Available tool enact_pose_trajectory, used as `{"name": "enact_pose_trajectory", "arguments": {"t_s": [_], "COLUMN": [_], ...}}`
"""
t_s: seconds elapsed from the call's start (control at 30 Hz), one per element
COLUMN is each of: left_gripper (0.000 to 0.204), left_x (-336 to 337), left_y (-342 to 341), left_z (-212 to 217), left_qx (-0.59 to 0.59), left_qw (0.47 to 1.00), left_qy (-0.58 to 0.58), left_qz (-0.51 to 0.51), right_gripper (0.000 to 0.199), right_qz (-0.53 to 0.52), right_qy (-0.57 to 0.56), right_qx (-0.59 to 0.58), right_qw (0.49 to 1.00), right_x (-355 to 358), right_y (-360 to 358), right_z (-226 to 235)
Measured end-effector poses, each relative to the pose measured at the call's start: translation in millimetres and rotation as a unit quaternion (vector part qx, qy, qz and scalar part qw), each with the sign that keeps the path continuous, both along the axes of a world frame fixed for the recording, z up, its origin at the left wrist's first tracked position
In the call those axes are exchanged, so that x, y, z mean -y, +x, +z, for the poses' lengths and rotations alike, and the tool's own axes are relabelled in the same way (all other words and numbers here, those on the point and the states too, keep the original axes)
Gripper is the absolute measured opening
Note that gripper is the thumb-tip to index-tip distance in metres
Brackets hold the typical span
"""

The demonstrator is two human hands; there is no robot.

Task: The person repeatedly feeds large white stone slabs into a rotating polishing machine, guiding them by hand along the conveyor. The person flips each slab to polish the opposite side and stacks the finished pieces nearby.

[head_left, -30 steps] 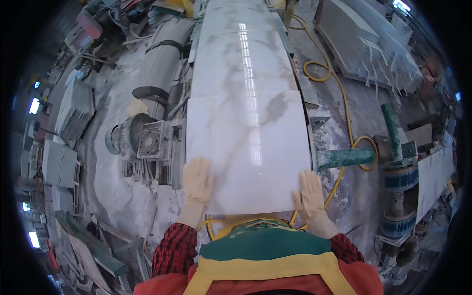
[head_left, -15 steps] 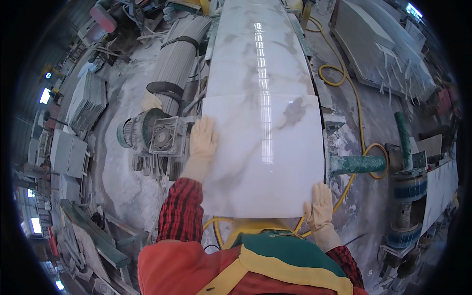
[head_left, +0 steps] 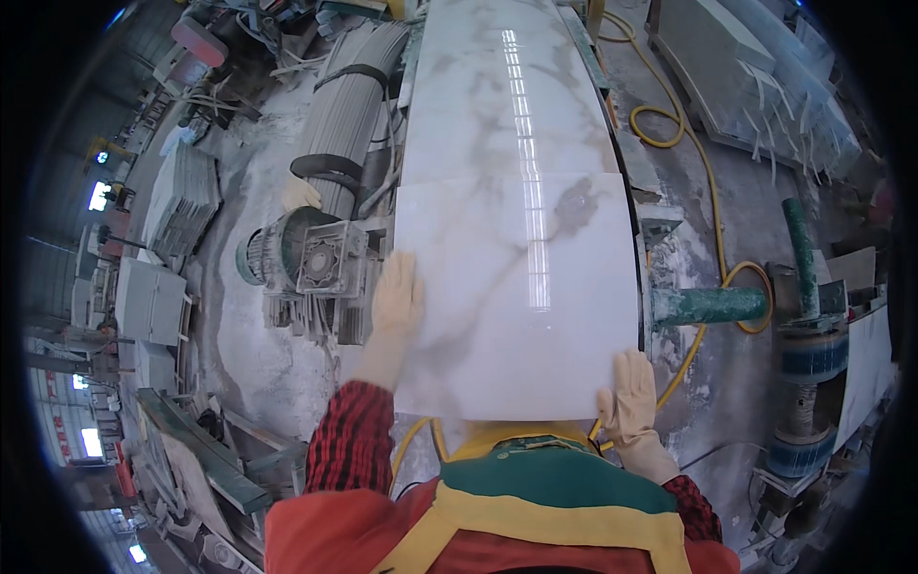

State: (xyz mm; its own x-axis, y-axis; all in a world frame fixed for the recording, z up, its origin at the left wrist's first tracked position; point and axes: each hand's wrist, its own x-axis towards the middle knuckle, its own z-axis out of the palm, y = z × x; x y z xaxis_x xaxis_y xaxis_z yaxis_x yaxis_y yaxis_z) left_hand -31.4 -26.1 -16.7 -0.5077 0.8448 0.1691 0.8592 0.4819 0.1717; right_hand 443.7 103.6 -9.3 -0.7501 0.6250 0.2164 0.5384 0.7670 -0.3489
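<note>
A polished white stone slab (head_left: 488, 373) with grey veins lies flat in front of me, its near edge close to my waist. Its far edge meets a second, similar slab (head_left: 459, 115). My left hand (head_left: 395, 304), in a cream rubber glove, rests along the left edge with its fingers stretched forward. At the near right corner is my right hand (head_left: 634, 407), gloved the same way. Its fingers are extended beside the right edge and its thumb is near the corner. Neither hand wraps round anything I can see.
Left of the slabs stand a dusty motor with gearbox (head_left: 330, 258) and a strapped bundle of grey strips (head_left: 349, 105). On the right, a green pipe (head_left: 712, 306) juts out beside a yellow hose (head_left: 717, 225). Stacked slabs (head_left: 182, 201) stand farther left.
My left hand sits slightly nearer to me along the slab's left edge. My right hand stays at the corner. The whole view has shifted and turned a little.
</note>
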Motion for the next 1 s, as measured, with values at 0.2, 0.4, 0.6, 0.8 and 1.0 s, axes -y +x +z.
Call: {"name": "enact_pose_trajectory", "arguments": {"t_s": [0.2,0.4,0.6,0.8,1.0], "left_gripper": [0.059,0.054,0.053,0.052,0.059], "left_x": [124,191,218,-28,-208], "left_y": [98,152,71,-45,-82], "left_z": [8,53,74,84,65], "left_qx": [0.024,0.149,0.288,0.014,0.200], "left_qw": [0.999,0.984,0.936,0.958,0.957], "left_qy": [0.007,-0.049,-0.166,0.065,-0.111], "left_qz": [-0.041,-0.087,-0.118,-0.279,-0.178], "right_gripper": [0.068,0.068,0.065,0.063,0.060], "right_qz": [0.019,0.021,0.009,-0.046,-0.165], "right_qy": [-0.027,-0.022,0.006,0.004,0.010], "right_qx": [-0.021,-0.054,-0.079,0.017,0.091], "right_qw": [0.999,0.998,0.997,0.999,0.982], "right_x": [0,3,7,17,37], "right_y": [4,10,10,6,6], "right_z": [-4,-19,-29,-30,-17]}}
